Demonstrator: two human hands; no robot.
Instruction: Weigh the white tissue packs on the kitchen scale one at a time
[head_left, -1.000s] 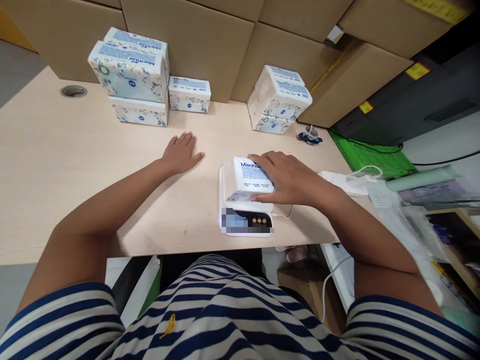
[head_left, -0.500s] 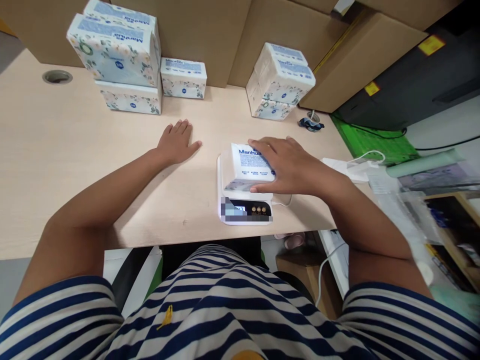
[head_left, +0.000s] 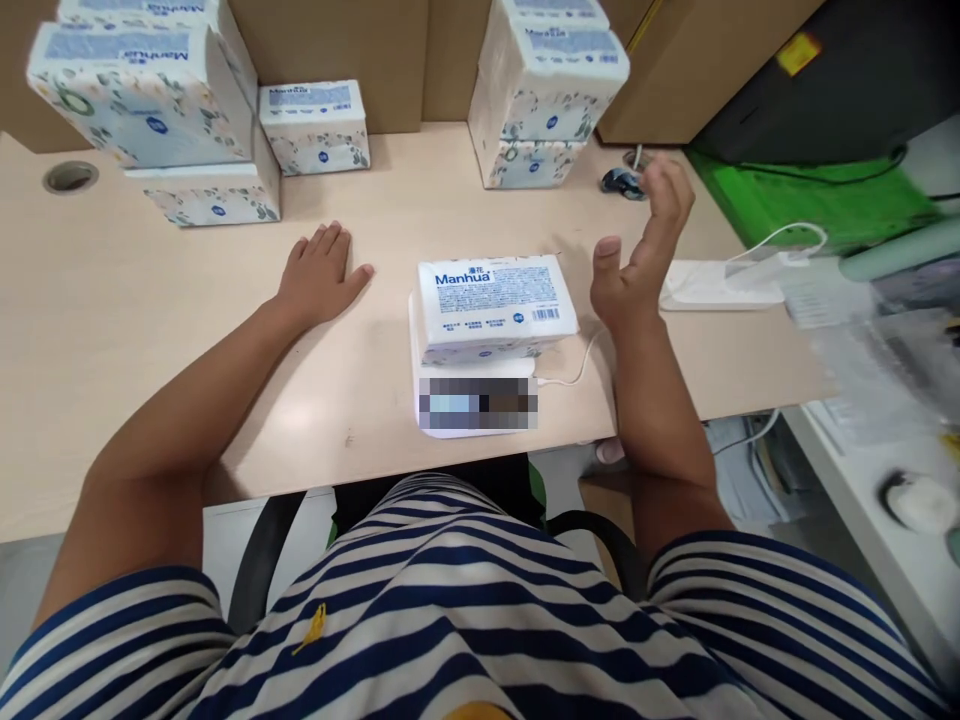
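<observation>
A white and blue tissue pack (head_left: 491, 305) lies flat on a white digital scale (head_left: 476, 435), whose display is pixelated. To the right of the pack, my right hand (head_left: 637, 245) is raised off the table, thumb and fingers apart, holding nothing. My left hand (head_left: 319, 275) rests flat on the table, left of the scale, with its fingers stretched out. A thin white cable runs from the scale's right side.
Stacked tissue packs (head_left: 142, 110) stand at the back left, with a single pack (head_left: 315, 130) beside them. Another stack (head_left: 544, 110) is at the back, right of centre. Cardboard boxes (head_left: 337, 50) line the rear. A white power strip (head_left: 724, 285) lies at the right.
My right hand has let go of the tissue pack and moved right and up, away from it. The pack stays on the scale. My left hand remains flat on the table. The view has shifted.
</observation>
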